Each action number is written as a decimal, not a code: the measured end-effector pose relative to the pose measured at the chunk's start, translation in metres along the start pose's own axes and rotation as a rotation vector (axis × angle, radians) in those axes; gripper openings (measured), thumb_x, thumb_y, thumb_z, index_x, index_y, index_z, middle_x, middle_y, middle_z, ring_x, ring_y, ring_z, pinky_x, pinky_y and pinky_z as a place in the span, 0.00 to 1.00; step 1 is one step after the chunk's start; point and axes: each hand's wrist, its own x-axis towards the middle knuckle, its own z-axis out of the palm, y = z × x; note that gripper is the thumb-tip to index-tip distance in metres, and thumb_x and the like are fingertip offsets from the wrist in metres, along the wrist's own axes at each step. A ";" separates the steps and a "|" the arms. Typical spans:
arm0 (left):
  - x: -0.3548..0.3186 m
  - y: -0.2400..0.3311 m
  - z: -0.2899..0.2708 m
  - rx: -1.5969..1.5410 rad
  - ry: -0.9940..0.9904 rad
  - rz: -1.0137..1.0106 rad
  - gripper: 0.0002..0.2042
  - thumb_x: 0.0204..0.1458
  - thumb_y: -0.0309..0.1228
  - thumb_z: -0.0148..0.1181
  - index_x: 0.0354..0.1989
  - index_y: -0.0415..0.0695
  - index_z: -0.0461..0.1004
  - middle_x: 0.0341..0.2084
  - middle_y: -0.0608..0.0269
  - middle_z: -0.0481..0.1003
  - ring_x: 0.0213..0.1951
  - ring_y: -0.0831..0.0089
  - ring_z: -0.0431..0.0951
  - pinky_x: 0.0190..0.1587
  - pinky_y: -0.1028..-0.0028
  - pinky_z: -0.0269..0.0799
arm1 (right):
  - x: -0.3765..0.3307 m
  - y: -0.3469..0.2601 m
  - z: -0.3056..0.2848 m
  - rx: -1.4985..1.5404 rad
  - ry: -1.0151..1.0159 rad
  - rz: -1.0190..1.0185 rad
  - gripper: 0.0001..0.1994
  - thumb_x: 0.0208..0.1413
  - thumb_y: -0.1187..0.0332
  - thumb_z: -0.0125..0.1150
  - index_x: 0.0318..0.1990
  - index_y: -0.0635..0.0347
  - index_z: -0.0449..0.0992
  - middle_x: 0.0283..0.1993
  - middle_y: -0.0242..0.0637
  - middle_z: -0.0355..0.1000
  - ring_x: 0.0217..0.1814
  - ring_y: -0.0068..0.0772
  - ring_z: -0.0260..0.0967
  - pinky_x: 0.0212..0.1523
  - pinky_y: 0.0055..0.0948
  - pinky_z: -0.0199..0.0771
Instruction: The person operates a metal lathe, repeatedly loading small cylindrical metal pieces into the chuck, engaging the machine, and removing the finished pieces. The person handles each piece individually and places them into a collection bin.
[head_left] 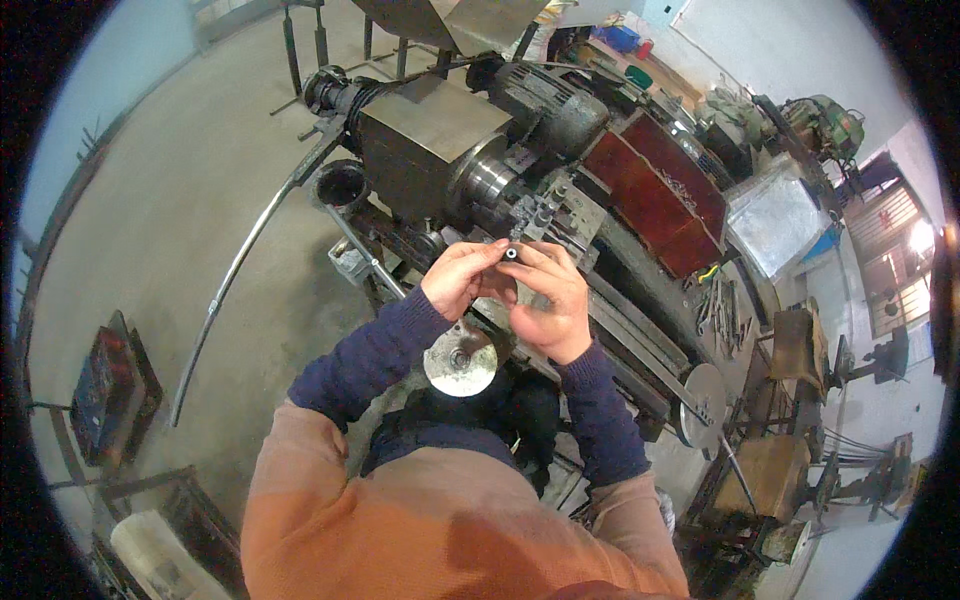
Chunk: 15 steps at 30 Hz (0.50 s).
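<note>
Between the fingertips of both hands is a small dark cylindrical metal part, with a bright ring around a hole at its visible end. My left hand pinches it from the left, and my right hand has its fingers curled against it from the right. The fingers cover most of its length. Just beyond my hands stands a lathe with a shiny round chuck and a bolted tool post. A round metal handwheel sits below my left wrist.
A long metal lever slants out at the left. Behind the lathe are a ribbed motor and a dark red metal tray. Several loose tools lie to the right, past the bed, near another handwheel.
</note>
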 end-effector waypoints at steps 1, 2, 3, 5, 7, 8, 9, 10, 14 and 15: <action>-0.003 0.002 0.003 0.009 -0.016 0.037 0.15 0.56 0.38 0.49 0.31 0.36 0.73 0.21 0.59 0.74 0.22 0.72 0.75 0.29 0.75 0.72 | 0.001 -0.004 -0.001 -0.027 -0.003 0.005 0.20 0.23 0.72 0.56 0.34 0.58 0.76 0.48 0.39 0.69 0.45 0.47 0.64 0.45 0.37 0.68; -0.003 0.003 0.002 0.107 0.000 0.107 0.14 0.55 0.37 0.50 0.31 0.36 0.73 0.21 0.60 0.74 0.22 0.74 0.74 0.28 0.76 0.71 | 0.002 -0.007 -0.002 -0.055 -0.005 0.006 0.21 0.23 0.72 0.56 0.34 0.58 0.76 0.49 0.39 0.68 0.46 0.47 0.64 0.45 0.37 0.68; -0.003 0.004 0.001 0.204 0.017 0.178 0.13 0.55 0.36 0.51 0.31 0.35 0.73 0.21 0.60 0.74 0.22 0.75 0.74 0.27 0.77 0.70 | 0.002 -0.010 0.000 -0.086 0.003 -0.009 0.20 0.23 0.72 0.56 0.34 0.58 0.75 0.47 0.40 0.68 0.43 0.46 0.64 0.42 0.36 0.69; -0.007 0.012 0.003 0.463 0.061 0.297 0.11 0.52 0.33 0.55 0.30 0.34 0.73 0.19 0.64 0.73 0.20 0.81 0.71 0.24 0.80 0.66 | 0.002 -0.012 -0.001 -0.060 -0.037 -0.001 0.20 0.22 0.72 0.56 0.32 0.58 0.75 0.42 0.39 0.68 0.40 0.45 0.64 0.39 0.35 0.69; -0.011 0.017 0.001 0.650 0.051 0.305 0.11 0.52 0.32 0.55 0.28 0.34 0.74 0.18 0.65 0.72 0.20 0.82 0.70 0.23 0.80 0.65 | 0.003 -0.010 0.001 -0.050 -0.033 -0.043 0.17 0.22 0.73 0.56 0.30 0.59 0.75 0.34 0.38 0.68 0.34 0.43 0.63 0.35 0.34 0.68; -0.013 0.018 0.000 0.741 0.045 0.309 0.11 0.52 0.32 0.55 0.28 0.34 0.74 0.17 0.66 0.72 0.20 0.82 0.70 0.22 0.80 0.64 | 0.005 -0.009 0.001 -0.035 -0.058 -0.051 0.17 0.22 0.73 0.56 0.29 0.59 0.75 0.35 0.38 0.68 0.34 0.42 0.63 0.34 0.34 0.68; -0.013 0.018 -0.003 0.824 0.064 0.372 0.11 0.51 0.32 0.56 0.27 0.34 0.74 0.16 0.67 0.71 0.19 0.83 0.69 0.22 0.80 0.64 | 0.007 -0.008 0.000 -0.021 -0.083 -0.059 0.17 0.22 0.73 0.56 0.29 0.59 0.75 0.35 0.38 0.68 0.34 0.42 0.63 0.34 0.34 0.68; -0.013 0.022 -0.004 0.826 0.058 0.355 0.11 0.51 0.32 0.56 0.27 0.34 0.74 0.16 0.67 0.71 0.19 0.83 0.69 0.22 0.80 0.64 | 0.010 -0.007 0.000 -0.006 -0.108 -0.066 0.16 0.22 0.73 0.57 0.29 0.59 0.75 0.35 0.38 0.68 0.34 0.42 0.63 0.34 0.35 0.68; -0.013 0.033 -0.012 0.879 0.061 0.329 0.12 0.49 0.33 0.57 0.27 0.35 0.74 0.15 0.65 0.71 0.19 0.83 0.69 0.22 0.79 0.64 | 0.027 -0.006 0.000 -0.054 -0.162 -0.109 0.14 0.24 0.72 0.58 0.27 0.60 0.75 0.34 0.37 0.69 0.35 0.42 0.63 0.35 0.35 0.68; -0.012 0.035 -0.015 0.913 0.061 0.340 0.12 0.49 0.34 0.57 0.27 0.35 0.74 0.15 0.65 0.72 0.19 0.83 0.69 0.22 0.79 0.64 | 0.030 -0.006 0.002 -0.042 -0.171 -0.106 0.13 0.24 0.71 0.58 0.26 0.60 0.75 0.32 0.37 0.69 0.35 0.42 0.63 0.35 0.35 0.68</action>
